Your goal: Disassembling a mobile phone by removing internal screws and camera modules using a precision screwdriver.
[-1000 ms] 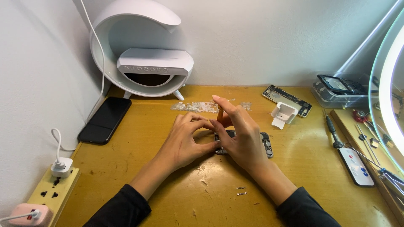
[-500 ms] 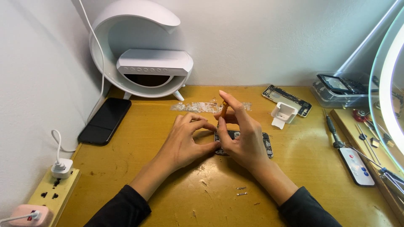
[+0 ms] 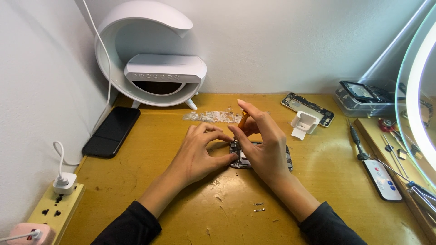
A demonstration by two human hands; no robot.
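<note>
An opened phone body (image 3: 287, 159) lies flat on the yellow wooden desk (image 3: 150, 181), mostly covered by both hands. My left hand (image 3: 200, 152) rests on its left end, fingertips pinching its edge to steady it. My right hand (image 3: 261, 145) holds a small orange-handled screwdriver (image 3: 243, 119) upright, tip down into the phone's upper part. Two tiny metal parts (image 3: 259, 207) lie on the desk below my right wrist.
A white arched lamp-speaker (image 3: 152, 68) stands at the back, a black phone (image 3: 112, 131) lies left, a power strip (image 3: 54, 206) sits front left. A white holder (image 3: 303, 124), another phone frame (image 3: 308, 109), a screwdriver (image 3: 356, 143), a remote (image 3: 383, 179) and a ring light (image 3: 415, 90) are on the right.
My right hand has shifted slightly, its fingers turning the screwdriver. The left hand stays on the phone.
</note>
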